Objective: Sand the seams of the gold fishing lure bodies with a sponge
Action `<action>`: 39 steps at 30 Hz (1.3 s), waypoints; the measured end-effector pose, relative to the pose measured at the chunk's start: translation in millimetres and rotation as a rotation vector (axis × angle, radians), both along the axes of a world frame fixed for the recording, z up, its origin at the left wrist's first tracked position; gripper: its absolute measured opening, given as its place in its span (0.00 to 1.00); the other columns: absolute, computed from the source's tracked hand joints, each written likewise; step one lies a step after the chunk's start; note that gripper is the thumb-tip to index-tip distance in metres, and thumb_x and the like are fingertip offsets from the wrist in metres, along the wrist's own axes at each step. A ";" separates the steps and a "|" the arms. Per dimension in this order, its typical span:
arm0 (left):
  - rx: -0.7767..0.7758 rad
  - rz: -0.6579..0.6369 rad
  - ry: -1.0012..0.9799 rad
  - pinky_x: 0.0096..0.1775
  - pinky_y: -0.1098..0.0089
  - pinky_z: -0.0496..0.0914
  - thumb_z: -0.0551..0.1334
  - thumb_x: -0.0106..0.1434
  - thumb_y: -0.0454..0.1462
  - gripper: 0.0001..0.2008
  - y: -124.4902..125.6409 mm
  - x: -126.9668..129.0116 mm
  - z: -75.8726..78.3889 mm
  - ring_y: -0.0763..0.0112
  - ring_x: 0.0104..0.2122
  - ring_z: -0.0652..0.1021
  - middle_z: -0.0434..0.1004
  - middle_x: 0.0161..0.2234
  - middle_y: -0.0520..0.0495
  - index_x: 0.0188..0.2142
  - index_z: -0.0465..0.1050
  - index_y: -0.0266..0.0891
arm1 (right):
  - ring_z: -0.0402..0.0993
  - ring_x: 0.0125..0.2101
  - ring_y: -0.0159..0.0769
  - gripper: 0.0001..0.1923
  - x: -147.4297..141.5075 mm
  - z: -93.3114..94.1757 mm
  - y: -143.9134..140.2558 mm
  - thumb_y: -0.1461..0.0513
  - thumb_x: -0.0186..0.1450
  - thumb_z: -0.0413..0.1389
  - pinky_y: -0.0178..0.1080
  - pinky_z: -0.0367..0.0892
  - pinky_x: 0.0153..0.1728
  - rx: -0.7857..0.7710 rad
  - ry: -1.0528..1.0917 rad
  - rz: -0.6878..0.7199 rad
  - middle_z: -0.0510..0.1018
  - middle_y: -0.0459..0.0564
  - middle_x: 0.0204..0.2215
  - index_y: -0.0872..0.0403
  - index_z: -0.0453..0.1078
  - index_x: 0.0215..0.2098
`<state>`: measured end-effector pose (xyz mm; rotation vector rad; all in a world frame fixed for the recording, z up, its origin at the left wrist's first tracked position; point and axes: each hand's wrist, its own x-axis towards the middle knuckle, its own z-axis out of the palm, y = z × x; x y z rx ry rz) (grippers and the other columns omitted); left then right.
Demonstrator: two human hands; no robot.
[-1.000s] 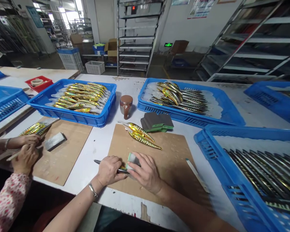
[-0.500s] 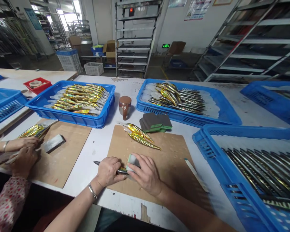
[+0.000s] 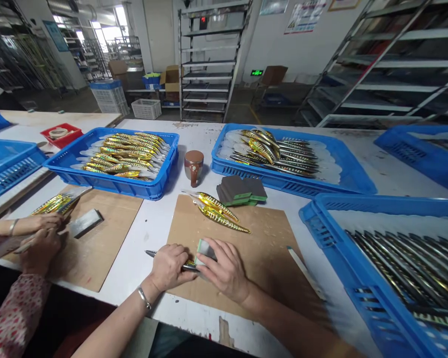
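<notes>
My left hand (image 3: 169,266) is closed around a dark fishing lure (image 3: 189,267), whose pointed black end sticks out on the left. In my right hand (image 3: 226,270) is a sanding sponge (image 3: 202,249) with a pale green edge and a greyish face, pressed against the lure's right part. Fingers hide much of the lure. Both hands are over a brown cardboard sheet (image 3: 267,278). Beyond them, gold lures (image 3: 224,220) with dark stripes lie on the cardboard. At its far edge sit several dark grey sponge pads (image 3: 241,190) with green undersides.
Blue trays of lures stand far left (image 3: 149,190), far right (image 3: 283,183) and near right (image 3: 321,226). A brown mug (image 3: 193,166) is between the far two. A thin white tool (image 3: 304,271) lies right. At left, a co-worker's hands (image 3: 41,243) work beside a grey block (image 3: 85,223).
The view has shifted slightly. My hands keep the same hold on the lure and the sanding sponge, with hardly any movement between them.
</notes>
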<state>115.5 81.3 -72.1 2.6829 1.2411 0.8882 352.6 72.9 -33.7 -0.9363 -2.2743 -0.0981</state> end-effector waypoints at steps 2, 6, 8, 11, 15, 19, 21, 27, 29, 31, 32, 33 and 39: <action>0.005 -0.002 0.006 0.30 0.62 0.60 0.47 0.73 0.63 0.33 -0.8 0.1 0.9 0.64 0.27 0.73 0.73 0.27 0.45 0.29 0.71 0.41 | 0.72 0.53 0.49 0.09 2.7 0.8 -0.2 0.59 0.74 0.58 0.51 0.67 0.50 -0.011 -0.010 0.029 0.74 0.59 0.59 0.48 0.77 0.51; -0.004 -0.028 0.013 0.30 0.62 0.60 0.46 0.73 0.62 0.32 -1.4 0.8 -1.1 0.64 0.28 0.73 0.73 0.28 0.46 0.30 0.71 0.41 | 0.72 0.54 0.48 0.08 40.7 -2.2 -15.7 0.61 0.74 0.56 0.52 0.69 0.50 -0.043 -0.058 0.019 0.74 0.59 0.59 0.49 0.76 0.50; -0.008 -0.034 0.011 0.30 0.62 0.59 0.47 0.73 0.62 0.32 -0.9 0.9 -2.8 0.64 0.28 0.73 0.73 0.27 0.46 0.30 0.71 0.41 | 0.72 0.53 0.49 0.08 48.7 -3.2 -19.8 0.62 0.74 0.57 0.52 0.69 0.50 -0.019 -0.061 -0.013 0.74 0.61 0.58 0.51 0.76 0.49; -0.012 -0.020 0.012 0.30 0.62 0.60 0.49 0.72 0.62 0.31 -0.4 0.6 -3.2 0.64 0.28 0.73 0.74 0.28 0.46 0.31 0.72 0.41 | 0.72 0.52 0.49 0.08 27.3 -1.9 -12.1 0.60 0.74 0.58 0.51 0.68 0.49 -0.011 -0.038 -0.029 0.74 0.60 0.58 0.50 0.77 0.48; -0.005 0.006 0.003 0.31 0.62 0.60 0.49 0.73 0.62 0.31 -1.4 0.2 0.0 0.64 0.28 0.73 0.74 0.27 0.45 0.30 0.71 0.41 | 0.72 0.52 0.50 0.09 -9.0 2.7 3.1 0.58 0.74 0.58 0.52 0.66 0.50 0.009 0.010 0.011 0.74 0.60 0.58 0.49 0.77 0.50; -0.002 -0.015 0.021 0.31 0.62 0.61 0.47 0.73 0.62 0.32 -2.5 0.9 0.4 0.64 0.29 0.74 0.75 0.29 0.45 0.31 0.72 0.41 | 0.72 0.54 0.49 0.08 16.3 2.1 -8.2 0.60 0.74 0.57 0.51 0.66 0.51 -0.039 -0.021 0.037 0.74 0.60 0.59 0.50 0.77 0.50; -0.006 -0.029 0.029 0.31 0.61 0.61 0.46 0.73 0.62 0.32 -2.3 1.6 -0.4 0.64 0.29 0.75 0.76 0.29 0.45 0.31 0.72 0.41 | 0.71 0.54 0.48 0.08 35.8 -0.3 -17.4 0.61 0.75 0.56 0.50 0.66 0.51 -0.052 -0.035 0.011 0.74 0.60 0.58 0.51 0.77 0.49; 0.001 0.006 0.016 0.30 0.60 0.61 0.46 0.73 0.62 0.33 -1.2 2.8 1.6 0.64 0.28 0.74 0.75 0.28 0.46 0.31 0.72 0.41 | 0.71 0.53 0.48 0.09 5.2 -4.9 -5.5 0.58 0.74 0.58 0.50 0.65 0.51 -0.050 0.009 -0.043 0.75 0.59 0.59 0.48 0.78 0.49; 0.019 0.026 0.018 0.30 0.60 0.62 0.45 0.73 0.62 0.33 -1.4 2.9 2.6 0.64 0.28 0.74 0.75 0.28 0.46 0.30 0.71 0.41 | 0.71 0.54 0.48 0.11 -14.7 -3.0 8.0 0.56 0.74 0.58 0.50 0.64 0.52 -0.043 0.017 -0.021 0.74 0.58 0.60 0.47 0.78 0.51; 0.030 0.038 0.023 0.30 0.60 0.62 0.46 0.73 0.63 0.34 -1.6 2.7 2.7 0.63 0.28 0.74 0.75 0.28 0.46 0.30 0.71 0.40 | 0.72 0.54 0.47 0.11 -20.0 0.6 19.6 0.54 0.74 0.58 0.49 0.64 0.53 -0.055 0.009 -0.007 0.75 0.57 0.59 0.46 0.79 0.51; 0.033 0.039 0.025 0.30 0.60 0.62 0.46 0.73 0.63 0.33 -1.7 2.5 2.4 0.63 0.28 0.74 0.75 0.28 0.46 0.31 0.72 0.40 | 0.72 0.54 0.46 0.11 -15.7 2.5 23.7 0.54 0.74 0.58 0.48 0.64 0.53 -0.068 0.002 -0.016 0.76 0.57 0.59 0.46 0.79 0.50; 0.034 0.038 0.027 0.31 0.60 0.62 0.47 0.73 0.63 0.33 -1.8 2.2 1.9 0.63 0.28 0.74 0.75 0.28 0.46 0.32 0.73 0.40 | 0.73 0.53 0.46 0.10 -7.3 3.9 26.6 0.54 0.74 0.58 0.47 0.64 0.53 -0.082 -0.004 -0.040 0.76 0.56 0.58 0.46 0.80 0.49; 0.028 0.023 0.026 0.32 0.61 0.63 0.54 0.73 0.59 0.26 -1.0 -1.5 -2.3 0.64 0.29 0.75 0.77 0.30 0.46 0.34 0.73 0.41 | 0.76 0.49 0.46 0.09 67.4 -7.8 16.9 0.58 0.74 0.57 0.46 0.66 0.50 -0.111 -0.056 -0.321 0.79 0.54 0.55 0.47 0.81 0.45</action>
